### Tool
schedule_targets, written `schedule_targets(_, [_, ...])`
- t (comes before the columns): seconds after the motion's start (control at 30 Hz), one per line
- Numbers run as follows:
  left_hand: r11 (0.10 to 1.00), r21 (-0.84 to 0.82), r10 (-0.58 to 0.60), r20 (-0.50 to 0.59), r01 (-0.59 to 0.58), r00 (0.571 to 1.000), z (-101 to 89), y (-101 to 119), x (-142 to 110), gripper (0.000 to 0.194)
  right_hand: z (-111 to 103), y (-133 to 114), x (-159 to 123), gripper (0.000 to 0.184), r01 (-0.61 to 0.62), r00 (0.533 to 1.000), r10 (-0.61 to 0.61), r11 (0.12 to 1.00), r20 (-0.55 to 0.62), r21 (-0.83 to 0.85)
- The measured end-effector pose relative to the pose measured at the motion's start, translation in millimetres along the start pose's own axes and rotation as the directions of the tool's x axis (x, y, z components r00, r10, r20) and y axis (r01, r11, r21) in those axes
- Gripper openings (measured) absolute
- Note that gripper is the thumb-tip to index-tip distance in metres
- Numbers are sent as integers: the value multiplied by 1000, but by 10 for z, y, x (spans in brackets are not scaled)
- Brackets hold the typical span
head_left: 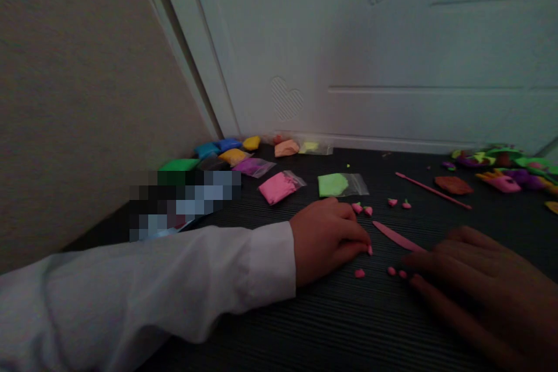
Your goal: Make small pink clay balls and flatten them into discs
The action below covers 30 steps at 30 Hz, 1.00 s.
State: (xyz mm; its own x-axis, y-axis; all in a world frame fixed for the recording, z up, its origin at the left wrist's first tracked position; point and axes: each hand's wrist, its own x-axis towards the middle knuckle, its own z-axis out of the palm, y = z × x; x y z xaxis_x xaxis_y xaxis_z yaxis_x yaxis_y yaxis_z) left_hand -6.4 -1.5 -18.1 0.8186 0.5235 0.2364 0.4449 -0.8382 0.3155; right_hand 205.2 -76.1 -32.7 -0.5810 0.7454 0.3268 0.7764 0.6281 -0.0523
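My left hand [329, 241], in a white sleeve, rests on the dark table with its thumb and fingertips closed on a small pink clay piece [370, 249]. Just in front of it lies a loose pink clay lump [360, 274]. On the right, my right hand [483, 290] is blurred and low over the table, thumb apart from the stretched fingers. Close to its fingertips are two pink clay balls [392, 271]. A pink plastic clay knife [394, 236] points away from that hand, its near end hidden by the fingers. Small pink clay buds with green tops [406, 204] sit beyond.
Bagged clay lies behind, including a pink pack [277, 188] and a light green pack [333, 185]. A thin pink tool [431, 189] and a reddish-brown flat piece [453, 185] lie farther right. Colourful clay shapes [501, 180] crowd the right back. A white panel [392, 116] rises behind.
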Motion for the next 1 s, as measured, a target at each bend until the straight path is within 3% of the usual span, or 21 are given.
schedule_targets(0.33, [998, -37, 53, 56, -51, 997, 1, -19, 28, 17, -43, -119, 98, 15, -60, 995, 68, 993, -77, 106])
schedule_targets(0.63, [968, -248, 26, -78, -45, 997, -28, -19, 18, 12, -58, -92, 103, 17, -11, 988, 29, 993, -149, 120])
schedule_targets(0.8, [892, -453, -22, -80, -17, 997, -86, 182, -33, 9, -100, -188, 121, 27, 98, 963, -79, 993, -259, 64])
schedule_targets(1.0, [756, -639, -130, 71, 145, 989, -91, 337, -126, 10, -174, -305, 146, 23, 237, 926, -175, 959, -336, 155])
